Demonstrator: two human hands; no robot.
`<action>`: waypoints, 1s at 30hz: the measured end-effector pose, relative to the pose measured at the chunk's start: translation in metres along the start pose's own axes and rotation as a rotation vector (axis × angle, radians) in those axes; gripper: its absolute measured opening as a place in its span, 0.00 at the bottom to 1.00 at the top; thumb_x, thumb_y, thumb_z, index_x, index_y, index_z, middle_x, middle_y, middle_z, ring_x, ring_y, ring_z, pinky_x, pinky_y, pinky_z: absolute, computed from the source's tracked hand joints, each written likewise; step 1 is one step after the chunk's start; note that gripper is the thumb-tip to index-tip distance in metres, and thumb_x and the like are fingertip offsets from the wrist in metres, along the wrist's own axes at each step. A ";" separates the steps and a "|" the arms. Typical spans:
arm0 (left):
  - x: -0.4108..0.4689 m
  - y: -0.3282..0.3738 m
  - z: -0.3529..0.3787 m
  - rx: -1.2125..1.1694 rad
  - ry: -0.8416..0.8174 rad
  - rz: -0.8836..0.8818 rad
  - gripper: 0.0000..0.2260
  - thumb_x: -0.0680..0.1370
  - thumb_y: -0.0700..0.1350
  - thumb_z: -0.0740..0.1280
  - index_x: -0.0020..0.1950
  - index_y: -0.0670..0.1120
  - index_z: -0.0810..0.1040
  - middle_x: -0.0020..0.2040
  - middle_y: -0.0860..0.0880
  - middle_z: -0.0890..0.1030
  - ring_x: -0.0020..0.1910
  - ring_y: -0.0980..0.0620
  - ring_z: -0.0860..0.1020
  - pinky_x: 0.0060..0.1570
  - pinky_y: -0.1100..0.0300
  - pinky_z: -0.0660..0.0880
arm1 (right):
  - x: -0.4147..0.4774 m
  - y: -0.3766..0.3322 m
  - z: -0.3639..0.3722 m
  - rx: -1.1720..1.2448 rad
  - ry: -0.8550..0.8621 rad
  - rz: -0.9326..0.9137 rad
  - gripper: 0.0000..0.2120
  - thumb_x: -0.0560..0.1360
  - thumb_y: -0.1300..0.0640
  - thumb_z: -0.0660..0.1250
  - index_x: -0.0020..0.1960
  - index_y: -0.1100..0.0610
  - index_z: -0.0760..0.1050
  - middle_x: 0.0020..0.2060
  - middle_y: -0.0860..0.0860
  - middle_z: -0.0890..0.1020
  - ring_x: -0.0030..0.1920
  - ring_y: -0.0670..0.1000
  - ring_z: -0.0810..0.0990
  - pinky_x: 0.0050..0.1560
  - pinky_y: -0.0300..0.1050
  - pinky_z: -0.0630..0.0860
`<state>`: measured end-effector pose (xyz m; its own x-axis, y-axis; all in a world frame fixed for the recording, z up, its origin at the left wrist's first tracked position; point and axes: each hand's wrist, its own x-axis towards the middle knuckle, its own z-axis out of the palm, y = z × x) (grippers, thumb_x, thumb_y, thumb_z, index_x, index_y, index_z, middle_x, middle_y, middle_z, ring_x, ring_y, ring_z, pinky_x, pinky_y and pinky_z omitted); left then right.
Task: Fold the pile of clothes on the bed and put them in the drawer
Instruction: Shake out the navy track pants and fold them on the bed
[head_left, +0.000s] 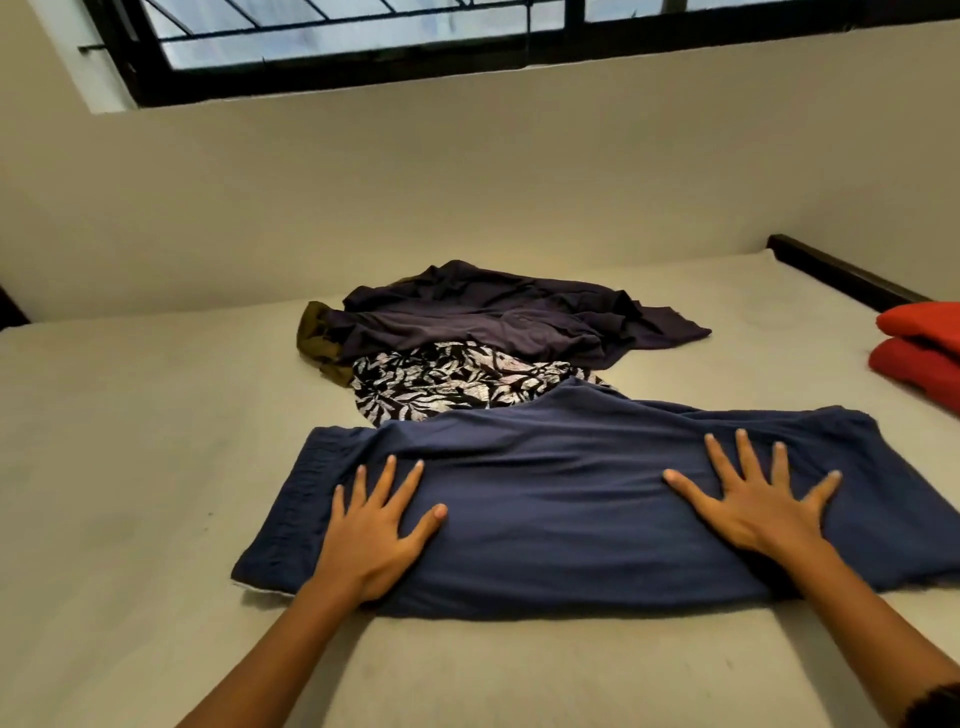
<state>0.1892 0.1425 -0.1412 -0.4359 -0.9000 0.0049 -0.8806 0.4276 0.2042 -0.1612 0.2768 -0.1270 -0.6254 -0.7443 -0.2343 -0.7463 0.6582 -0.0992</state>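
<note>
Navy garment (571, 499): spread flat across the near part of the bed (130, 441), lengthwise left to right. Left hand (371, 535): palm down on the garment's left part, fingers spread. Right hand (758, 504): palm down on its right part, fingers spread wide. Unfolded pile (483, 338): just behind the navy garment, its leaf-print piece touching the garment's far edge. Folded red clothes (919, 348): beyond the garment's right end, at the bed's right side.

Matt cloth throughout.
Reads smooth on the navy garment (571, 509), crumpled on the leaf-print fabric (457, 382), dull on the beige sheet (130, 467).
</note>
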 end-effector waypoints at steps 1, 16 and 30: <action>0.007 0.001 -0.002 -0.008 0.046 0.044 0.48 0.56 0.77 0.22 0.73 0.59 0.38 0.76 0.54 0.40 0.76 0.46 0.41 0.72 0.50 0.37 | 0.002 -0.010 0.001 -0.017 0.037 -0.018 0.49 0.61 0.23 0.33 0.76 0.46 0.35 0.75 0.49 0.34 0.75 0.56 0.33 0.67 0.71 0.33; 0.070 -0.038 -0.024 0.154 -0.237 -0.072 0.56 0.43 0.84 0.33 0.70 0.67 0.32 0.75 0.56 0.32 0.73 0.44 0.30 0.62 0.27 0.36 | -0.044 -0.165 0.051 -0.049 0.156 -0.788 0.44 0.59 0.23 0.26 0.72 0.39 0.33 0.70 0.40 0.33 0.71 0.47 0.28 0.68 0.62 0.26; 0.024 0.107 0.002 0.064 -0.035 0.248 0.46 0.51 0.76 0.19 0.69 0.63 0.31 0.70 0.52 0.28 0.71 0.45 0.28 0.62 0.39 0.24 | -0.019 0.076 0.010 -0.060 0.204 -0.090 0.43 0.63 0.26 0.22 0.73 0.46 0.30 0.73 0.44 0.34 0.76 0.51 0.37 0.71 0.62 0.35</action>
<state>0.0842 0.1670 -0.1216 -0.6448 -0.7642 0.0129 -0.7558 0.6400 0.1383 -0.2039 0.3418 -0.1396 -0.5846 -0.8109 -0.0259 -0.8093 0.5851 -0.0516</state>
